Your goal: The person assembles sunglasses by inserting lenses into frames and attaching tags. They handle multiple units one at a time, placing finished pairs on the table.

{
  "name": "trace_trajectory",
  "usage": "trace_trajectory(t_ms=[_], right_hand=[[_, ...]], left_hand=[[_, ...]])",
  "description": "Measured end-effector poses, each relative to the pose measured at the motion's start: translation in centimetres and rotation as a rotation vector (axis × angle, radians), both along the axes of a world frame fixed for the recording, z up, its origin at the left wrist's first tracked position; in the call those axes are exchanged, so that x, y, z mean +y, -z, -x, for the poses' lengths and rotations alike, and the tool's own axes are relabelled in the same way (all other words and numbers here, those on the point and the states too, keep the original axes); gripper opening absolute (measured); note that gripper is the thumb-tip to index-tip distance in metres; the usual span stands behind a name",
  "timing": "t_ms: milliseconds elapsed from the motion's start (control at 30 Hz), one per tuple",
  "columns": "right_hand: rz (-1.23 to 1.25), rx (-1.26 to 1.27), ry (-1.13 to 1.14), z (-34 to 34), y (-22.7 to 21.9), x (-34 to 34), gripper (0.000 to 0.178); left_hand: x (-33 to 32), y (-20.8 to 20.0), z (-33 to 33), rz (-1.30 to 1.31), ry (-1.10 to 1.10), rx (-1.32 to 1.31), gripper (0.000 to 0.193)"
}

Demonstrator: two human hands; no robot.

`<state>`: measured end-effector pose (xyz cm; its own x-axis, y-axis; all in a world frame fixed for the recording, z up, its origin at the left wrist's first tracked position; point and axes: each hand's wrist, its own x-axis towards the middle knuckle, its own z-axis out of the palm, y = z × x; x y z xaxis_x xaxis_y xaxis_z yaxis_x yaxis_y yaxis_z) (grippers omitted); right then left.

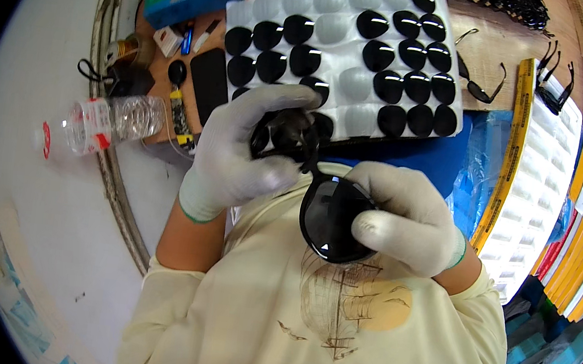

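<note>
Black sunglasses (319,185) are held up between two gloved hands, in front of the printed cream shirt (238,321) and below the near edge of a lens tray (332,31). The right hand's (411,218) grip is narrow, its thumb pressed on the lower part of the dark lens and its fingers behind. The left hand (252,144) curves in a wide C around a dark part at the upper end; whether its grip closes on that part I cannot tell. Between the hands and the shirt there is some room, while upward the left fingers overlap the tray's near corner. To the right, a stack of white trays (523,189) with yellow edges stands well apart from the right hand.

One large, rounded lens faces the camera, glossy and nearly black, with a small bright reflection at its bottom and a thick black rim. Rows of similar dark lenses fill much of the tray, among bare pockets.

Beyond, on the wooden table (494,43), another pair of sunglasses (480,93) lies beside the tray, and a clear bottle (132,119) lies at the left edge.

Glove and shadow hide the upper end of the held pair; a heap of dark frames (503,0) is cut off at the top.
</note>
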<state>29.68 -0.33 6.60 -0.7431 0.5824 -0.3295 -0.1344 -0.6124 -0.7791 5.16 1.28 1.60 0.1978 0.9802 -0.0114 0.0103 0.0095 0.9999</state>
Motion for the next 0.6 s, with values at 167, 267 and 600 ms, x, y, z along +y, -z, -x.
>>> trace_trajectory(t_ms=[167,267,600], right_hand=[[-0.281,-0.118,-0.206,-3.4,1.5,2.2,0.030],[-0.374,-0.087,-0.130,-4.5,2.0,3.0,0.036],[-0.401,-0.309,0.254,-10.7,4.6,1.8,0.069]], left_hand=[[0.3,-2.8,0.3,-0.152,0.152,0.367,0.083],[2.1,-3.6,-1.7,-0.346,0.245,0.517,0.077],[22.7,-0.6,-11.1,-0.369,-0.008,0.666,0.046]])
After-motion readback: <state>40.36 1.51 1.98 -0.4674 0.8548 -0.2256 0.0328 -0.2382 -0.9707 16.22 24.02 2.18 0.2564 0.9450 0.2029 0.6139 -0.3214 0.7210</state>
